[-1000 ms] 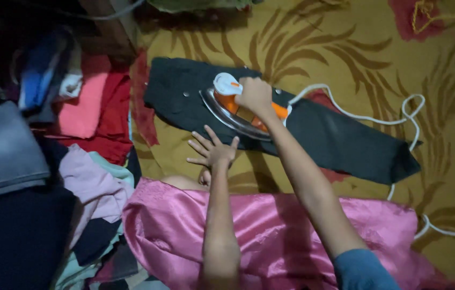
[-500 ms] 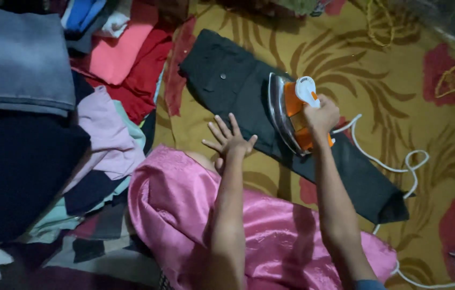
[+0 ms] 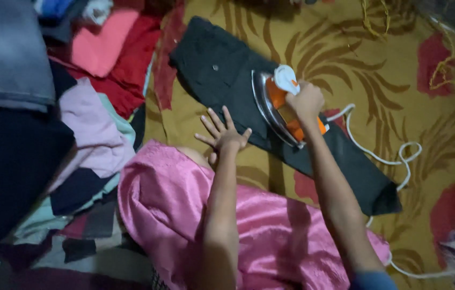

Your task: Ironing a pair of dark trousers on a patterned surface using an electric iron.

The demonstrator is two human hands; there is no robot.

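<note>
Trousers [image 3: 270, 113], dark, lie flat and diagonal across the patterned yellow-and-red blanket [image 3: 399, 64] on the floor, waistband end toward the top, leg end running to the lower right.

Head view. Right hand [image 3: 305, 101] is closed around the handle of an orange-and-white iron [image 3: 284, 104]. The iron appears tipped on its side edge, its shiny soleplate facing left, resting about the middle of the trousers. Left hand [image 3: 222, 134] is open, fingers spread wide, palm down at the near edge of the trousers; it holds nothing. White cord [image 3: 394, 156] loops off to the right of the iron, crosses the blanket and passes beside the leg end. Pink satin cloth [image 3: 270, 231] covers the lap under both forearms. A heap of folded and loose clothes [image 3: 77, 123] sits to the left, well apart from the iron.

Judgement on doing this well: the soleplate should sit flat on the fabric before any stroke, and strokes should follow the length of the leg. The spread left hand serves best pinning the fabric taut just beside the iron's path, never in front of the hot plate. Cord loops lie near the leg end; kept off the trousers, they will not drag or catch. Pink cloth looks delicate, so the iron should stay away from it.
</note>
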